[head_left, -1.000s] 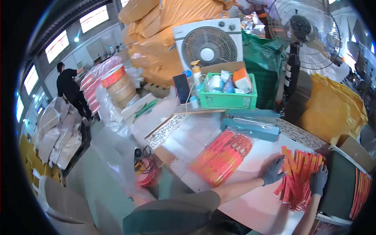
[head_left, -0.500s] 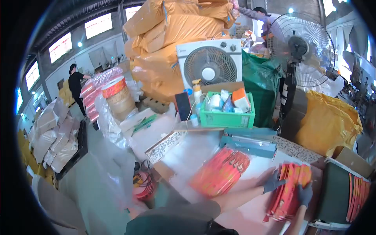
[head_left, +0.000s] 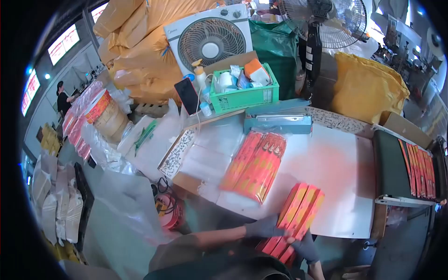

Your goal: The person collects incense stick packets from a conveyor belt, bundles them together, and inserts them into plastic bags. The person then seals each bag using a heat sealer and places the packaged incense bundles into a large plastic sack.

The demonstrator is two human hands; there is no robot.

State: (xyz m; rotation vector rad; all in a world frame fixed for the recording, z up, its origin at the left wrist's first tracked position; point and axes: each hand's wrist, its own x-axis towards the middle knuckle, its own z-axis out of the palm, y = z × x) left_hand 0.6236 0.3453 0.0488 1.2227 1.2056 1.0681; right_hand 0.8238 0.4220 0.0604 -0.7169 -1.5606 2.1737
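Red and yellow packets (head_left: 298, 207) lie in a neat bundle at the table's front edge, close to the body. My left hand (head_left: 266, 227), in a grey glove, is closed on the bundle's left side. On its lower right side, my right hand (head_left: 304, 247) grips the same bundle, also gloved, with bare fingertips showing. Clear plastic covers another set of red packets (head_left: 257, 165), which lies flat on the white table (head_left: 336, 172) to the left of the bundle.
A teal device (head_left: 278, 122) stands behind the wrapped packets, near a green crate (head_left: 245, 98) of bottles and a phone (head_left: 187, 96). At right, a dark conveyor (head_left: 392, 163) carries red packets. Two fans, sacks and a distant person (head_left: 63, 98) are farther back.
The loose, fanned packets are now squared into a bundle. Both hands have drawn it left and toward the body, off the table's right part. The view has shifted right.
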